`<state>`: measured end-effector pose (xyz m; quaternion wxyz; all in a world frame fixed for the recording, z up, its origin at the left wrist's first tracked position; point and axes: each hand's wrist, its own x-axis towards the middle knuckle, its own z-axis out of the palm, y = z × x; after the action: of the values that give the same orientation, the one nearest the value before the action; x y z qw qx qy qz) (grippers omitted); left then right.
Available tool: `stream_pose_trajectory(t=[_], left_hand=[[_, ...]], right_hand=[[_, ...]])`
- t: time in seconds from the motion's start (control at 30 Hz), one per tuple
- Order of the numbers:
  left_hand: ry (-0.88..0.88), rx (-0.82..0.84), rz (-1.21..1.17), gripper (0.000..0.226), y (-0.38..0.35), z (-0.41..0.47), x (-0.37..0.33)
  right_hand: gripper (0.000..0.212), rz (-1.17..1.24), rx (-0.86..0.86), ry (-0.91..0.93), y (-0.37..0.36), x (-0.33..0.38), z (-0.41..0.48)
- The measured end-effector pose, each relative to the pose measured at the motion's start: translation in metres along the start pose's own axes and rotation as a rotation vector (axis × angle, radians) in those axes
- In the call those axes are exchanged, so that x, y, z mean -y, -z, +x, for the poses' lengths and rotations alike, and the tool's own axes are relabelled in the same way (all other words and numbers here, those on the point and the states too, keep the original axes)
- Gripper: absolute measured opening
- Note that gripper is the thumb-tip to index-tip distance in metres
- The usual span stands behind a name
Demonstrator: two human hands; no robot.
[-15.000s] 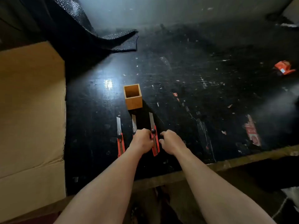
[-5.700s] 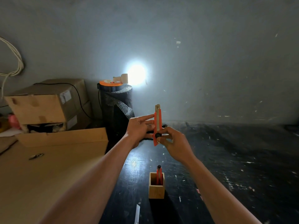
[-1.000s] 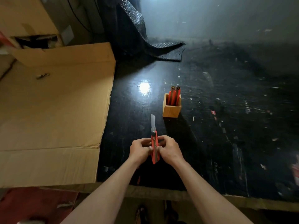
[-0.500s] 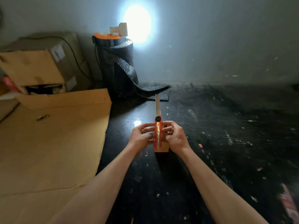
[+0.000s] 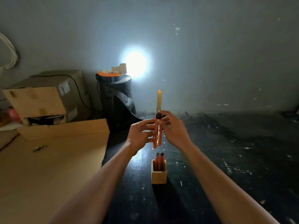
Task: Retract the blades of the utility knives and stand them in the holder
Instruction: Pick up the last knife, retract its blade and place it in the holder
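Note:
I hold a red utility knife (image 5: 157,137) upright in front of me, its blade (image 5: 159,100) fully extended and pointing up. My left hand (image 5: 141,135) grips the handle from the left. My right hand (image 5: 174,130) holds it from the right, fingertips at the black slider knob (image 5: 158,116). Below my hands a small square wooden holder (image 5: 159,176) stands on the black table, with two red utility knives (image 5: 159,160) standing in it.
A large flat cardboard sheet (image 5: 48,167) covers the table's left side. Cardboard boxes (image 5: 45,97) and a black mesh roll (image 5: 115,97) with an orange reel on top stand at the back left. A bright light spot shines on the grey wall.
Over the last second both hands lifted the third knife off the table and raised it upright above the holder. The camera view tilted up. The blade stays extended.

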<state>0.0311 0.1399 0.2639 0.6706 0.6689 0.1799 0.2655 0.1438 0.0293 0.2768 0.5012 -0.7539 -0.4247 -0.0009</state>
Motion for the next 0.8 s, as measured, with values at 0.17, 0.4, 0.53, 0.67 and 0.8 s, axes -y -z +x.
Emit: stream_pose_trajectory(t=[0.17, 0.4, 0.53, 0.67, 0.8], left_hand=[[-0.027, 0.003, 0.01, 0.045, -0.004, 0.006, -0.008], [-0.024, 0.007, -0.035, 0.048, -0.004, 0.01, -0.008], [0.013, 0.009, -0.091, 0.049, -0.001, 0.016, -0.009], [0.046, 0.009, -0.1, 0.048, 0.001, 0.019, -0.011], [0.085, 0.001, -0.13, 0.044, 0.001, 0.019, -0.008]], right_hand=[[0.019, -0.026, -0.013, 0.037, 0.008, 0.001, 0.008], [0.015, -0.036, 0.03, 0.048, 0.008, -0.005, 0.006], [0.018, -0.033, 0.06, 0.032, 0.004, -0.009, 0.0], [0.015, 0.035, 0.054, -0.017, 0.002, -0.014, -0.008], [0.017, 0.021, 0.063, -0.027, 0.0, -0.018, -0.011]])
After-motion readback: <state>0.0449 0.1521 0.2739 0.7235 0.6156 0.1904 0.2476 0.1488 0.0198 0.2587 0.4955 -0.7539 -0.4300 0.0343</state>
